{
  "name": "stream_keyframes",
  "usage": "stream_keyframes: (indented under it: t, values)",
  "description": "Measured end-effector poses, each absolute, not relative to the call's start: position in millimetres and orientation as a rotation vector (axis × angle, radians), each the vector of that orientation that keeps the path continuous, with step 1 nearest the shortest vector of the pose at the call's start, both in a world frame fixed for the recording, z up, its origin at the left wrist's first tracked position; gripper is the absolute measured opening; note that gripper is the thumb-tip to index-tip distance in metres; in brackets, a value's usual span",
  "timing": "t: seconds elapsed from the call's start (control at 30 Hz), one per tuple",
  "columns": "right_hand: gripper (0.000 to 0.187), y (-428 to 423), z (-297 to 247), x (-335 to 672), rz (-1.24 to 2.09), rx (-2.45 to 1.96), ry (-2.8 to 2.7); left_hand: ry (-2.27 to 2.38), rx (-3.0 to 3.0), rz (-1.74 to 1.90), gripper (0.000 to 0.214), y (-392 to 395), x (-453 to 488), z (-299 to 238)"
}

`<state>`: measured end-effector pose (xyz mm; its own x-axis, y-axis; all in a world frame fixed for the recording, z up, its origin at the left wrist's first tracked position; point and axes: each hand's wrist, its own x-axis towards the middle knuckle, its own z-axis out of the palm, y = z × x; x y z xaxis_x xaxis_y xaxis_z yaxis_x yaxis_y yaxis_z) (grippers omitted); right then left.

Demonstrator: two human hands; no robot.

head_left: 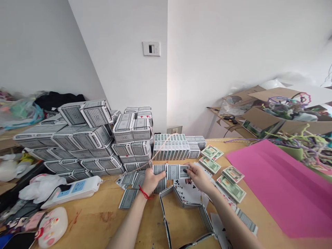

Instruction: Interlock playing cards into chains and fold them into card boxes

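A strip of joined playing cards (173,172), patterned backs facing me, is stretched between my two hands above the table. My left hand (151,182), with a red string on the wrist, grips its left end with the thumb on top. At the right end, my right hand (198,177) pinches it. Just below stands an open, angular frame of folded cards (207,218) on its edges. Face-up cards (190,191) are spread partly under my right hand and forearm. Several face-down cards (129,198) lie left of my left hand.
Tall stacks of card-covered boxes (93,137) rise at the back left. A row of card decks (171,147) stands behind my hands. Small green bundles (231,188) and a pink sheet (277,186) lie right. A power strip (75,190) is left; cartons (275,121) hold yarn.
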<state>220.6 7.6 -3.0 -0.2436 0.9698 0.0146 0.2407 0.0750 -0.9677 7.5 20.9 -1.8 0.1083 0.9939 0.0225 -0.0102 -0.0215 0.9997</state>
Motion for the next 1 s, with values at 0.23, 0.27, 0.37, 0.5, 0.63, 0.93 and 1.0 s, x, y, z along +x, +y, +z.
stream_keyframes:
  t: [0.23, 0.27, 0.37, 0.5, 0.63, 0.93, 1.0]
  values:
    - [0.023, 14, -9, 234, 1.227, -1.219, -1.401, 1.159, 1.282, 1.210, 0.022, 19, 8, 3]
    - [0.024, 15, -9, 236, 1.235, -1.209, -1.391, 1.163, 1.282, 1.208, 0.023, 19, 8, 4]
    - [0.027, 14, -7, 236, 1.256, -1.174, -1.387, 1.168, 1.296, 1.188, 0.025, 18, 8, 5]
    - [0.029, 11, -3, 228, 1.273, -1.144, -1.427, 1.128, 1.343, 1.174, 0.028, 17, 8, 2]
    - [0.028, 10, -4, 222, 1.258, -1.133, -1.454, 1.126, 1.348, 1.186, 0.027, 18, 9, 0]
    - [0.025, 11, 0, 228, 1.300, -1.135, -1.447, 1.115, 1.337, 1.181, 0.024, 20, 7, 1]
    - [0.024, 11, 3, 234, 1.290, -1.143, -1.435, 1.129, 1.322, 1.183, 0.025, 20, 7, 0]
